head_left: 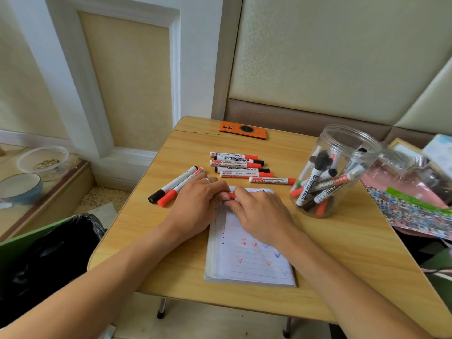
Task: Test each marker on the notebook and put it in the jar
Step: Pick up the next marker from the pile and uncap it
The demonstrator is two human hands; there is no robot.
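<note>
Your left hand (195, 206) and right hand (261, 214) meet at the frame's centre over the top of the notebook (249, 255), fingers of both closed around a red marker (229, 195) held between them. The jar (335, 172) stands at centre right on the counter (151, 231), tilted markers inside. Six more markers (238, 166) lie in a row above your hands, and two (176, 185) lie diagonally to the left.

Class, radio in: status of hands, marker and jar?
Left hand and right hand both on red marker over notebook. Jar open, partly filled. Nothing in the way.
</note>
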